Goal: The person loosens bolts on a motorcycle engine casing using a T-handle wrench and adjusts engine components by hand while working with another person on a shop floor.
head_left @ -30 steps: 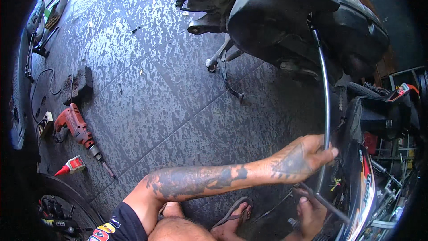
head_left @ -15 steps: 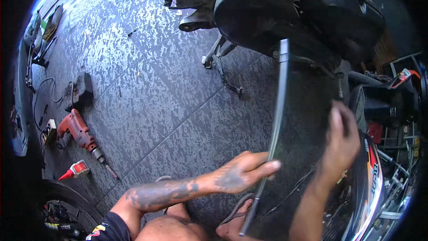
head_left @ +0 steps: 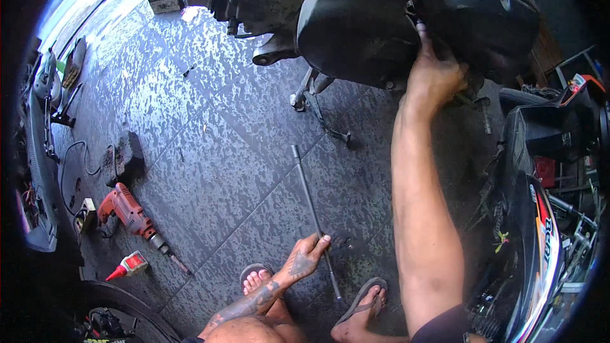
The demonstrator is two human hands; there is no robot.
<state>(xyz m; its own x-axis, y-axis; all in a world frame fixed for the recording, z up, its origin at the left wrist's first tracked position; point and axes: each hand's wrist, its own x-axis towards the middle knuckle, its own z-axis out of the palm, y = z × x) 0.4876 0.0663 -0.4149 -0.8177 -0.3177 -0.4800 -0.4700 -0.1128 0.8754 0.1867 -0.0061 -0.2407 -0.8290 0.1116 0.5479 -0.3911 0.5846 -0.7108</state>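
My left hand (head_left: 306, 255) is closed around a long, thin metal socket wrench (head_left: 307, 197), low above the floor near my feet. The wrench slants, its thicker socket end pointing away from me. My right arm is stretched forward, and my right hand (head_left: 434, 79) is up against the black engine cover (head_left: 362, 25) of a motor scooter. Its thumb presses up by a small metal fitting (head_left: 412, 9) in the cover's recess. The other fingers are curled and partly hidden in shadow, so whatever they grip does not show.
A red power drill (head_left: 130, 213) and a small red-and-white bottle (head_left: 130, 265) lie at left, near a black block (head_left: 126, 155). The scooter's stand leg (head_left: 324, 117) reaches the tiled floor (head_left: 222, 171). Body panels (head_left: 540, 248) and loose tools crowd the right side.
My left hand has lowered the socket wrench away from the engine, toward the floor and leftward. My right hand has moved forward from the right side up to the engine cover.
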